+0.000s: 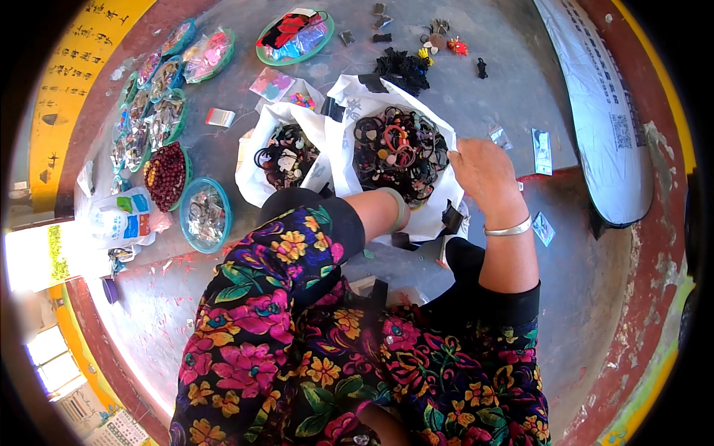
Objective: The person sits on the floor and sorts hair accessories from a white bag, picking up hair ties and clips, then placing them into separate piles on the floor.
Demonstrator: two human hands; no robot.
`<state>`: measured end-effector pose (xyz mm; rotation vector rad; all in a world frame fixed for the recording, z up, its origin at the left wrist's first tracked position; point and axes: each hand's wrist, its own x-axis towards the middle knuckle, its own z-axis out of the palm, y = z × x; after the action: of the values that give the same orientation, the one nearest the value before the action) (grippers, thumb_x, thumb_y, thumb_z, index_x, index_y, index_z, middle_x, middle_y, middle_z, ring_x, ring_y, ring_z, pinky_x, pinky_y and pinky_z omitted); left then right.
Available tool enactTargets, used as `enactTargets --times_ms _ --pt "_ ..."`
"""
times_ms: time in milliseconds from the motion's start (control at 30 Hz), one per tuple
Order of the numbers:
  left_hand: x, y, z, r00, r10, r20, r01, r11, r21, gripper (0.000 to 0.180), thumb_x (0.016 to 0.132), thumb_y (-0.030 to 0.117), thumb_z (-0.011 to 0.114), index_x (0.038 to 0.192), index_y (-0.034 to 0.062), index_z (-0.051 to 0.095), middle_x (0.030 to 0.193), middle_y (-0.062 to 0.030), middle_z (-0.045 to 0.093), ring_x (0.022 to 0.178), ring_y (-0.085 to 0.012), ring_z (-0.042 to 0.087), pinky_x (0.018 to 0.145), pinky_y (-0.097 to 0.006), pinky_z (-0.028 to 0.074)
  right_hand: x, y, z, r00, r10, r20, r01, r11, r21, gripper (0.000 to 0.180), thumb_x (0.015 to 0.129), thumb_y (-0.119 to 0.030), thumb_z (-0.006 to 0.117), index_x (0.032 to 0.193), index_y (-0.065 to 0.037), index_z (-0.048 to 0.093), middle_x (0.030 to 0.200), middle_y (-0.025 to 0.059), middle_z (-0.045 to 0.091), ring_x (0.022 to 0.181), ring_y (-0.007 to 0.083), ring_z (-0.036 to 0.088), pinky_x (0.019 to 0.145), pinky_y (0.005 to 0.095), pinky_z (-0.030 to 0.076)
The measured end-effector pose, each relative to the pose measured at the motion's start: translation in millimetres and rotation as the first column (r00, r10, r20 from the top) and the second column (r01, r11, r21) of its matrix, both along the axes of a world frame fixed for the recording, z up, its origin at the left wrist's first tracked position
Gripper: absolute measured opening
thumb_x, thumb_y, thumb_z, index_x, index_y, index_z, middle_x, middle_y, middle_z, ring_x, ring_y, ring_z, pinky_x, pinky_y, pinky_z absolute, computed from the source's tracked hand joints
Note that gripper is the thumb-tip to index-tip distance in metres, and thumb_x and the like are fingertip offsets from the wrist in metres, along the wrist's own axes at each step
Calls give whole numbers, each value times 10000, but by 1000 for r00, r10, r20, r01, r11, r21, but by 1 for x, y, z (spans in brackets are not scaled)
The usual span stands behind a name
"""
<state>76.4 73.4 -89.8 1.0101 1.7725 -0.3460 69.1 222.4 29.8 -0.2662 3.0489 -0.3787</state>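
A large white woven bag [343,160] stands in front of me with its mouth wide apart. Inside lies a dense heap of dark hair ties [398,149], with a few pink and red ones among them. My right hand [485,175] pinches the bag's right rim, fingers closed on the white material. The left forearm [375,213], with a bracelet at the wrist, reaches to the bag's near side. My left hand itself is hidden there, so its fingers do not show. A smaller white bag [256,167] of black hair ties stands close on the left.
Green trays [169,119] of packaged small goods line the left. A teal basin [206,215] and a tray of dark red beads [165,177] sit nearer. Beyond the bags lie a black bundle [401,70] and a round tray [295,37]. A silvery sheet [595,97] stretches along the right.
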Motion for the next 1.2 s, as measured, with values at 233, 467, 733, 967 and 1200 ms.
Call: enactTargets --times_ms 233,467,733,967,1200 --pt "-2 9 -40 997 -60 57 64 996 -61 350 695 137 662 1034 50 657 1066 -113 637 941 -281 624 797 -380 497 -3 -3 1 999 -3 47 2 999 34 253 814 -228 539 745 6 606 752 205 606 760 379 592 676 456 469" --pt "3 15 -45 915 338 -221 -313 939 140 465 749 181 634 1186 41 554 1270 -90 492 1121 -269 494 871 -406 432 -1 0 0 998 -26 50 26 1000 -3 246 814 -223 536 755 6 603 754 211 603 759 383 589 675 463 464" --pt "-13 -8 -50 792 293 -536 -125 937 327 445 804 160 497 1245 96 494 1365 -62 377 1117 -223 453 832 -357 403 0 1 1 998 -16 58 17 1000 -9 228 814 -211 532 766 0 604 766 212 604 770 386 585 681 463 462" --pt "-55 -14 -24 765 285 -577 -39 915 401 501 770 161 574 1251 74 467 1391 -99 309 1125 -259 431 881 -342 421 -1 1 -1 996 -48 72 44 998 55 218 821 -204 515 786 -33 647 804 179 635 771 338 621 680 423 496" --pt "-103 -30 -12 668 556 -494 -239 789 565 377 829 110 493 1202 62 510 1269 -141 467 1158 -285 467 948 -394 412 -2 0 -4 999 -30 35 29 999 17 222 812 -208 529 772 -8 616 756 209 603 754 389 586 669 463 465"
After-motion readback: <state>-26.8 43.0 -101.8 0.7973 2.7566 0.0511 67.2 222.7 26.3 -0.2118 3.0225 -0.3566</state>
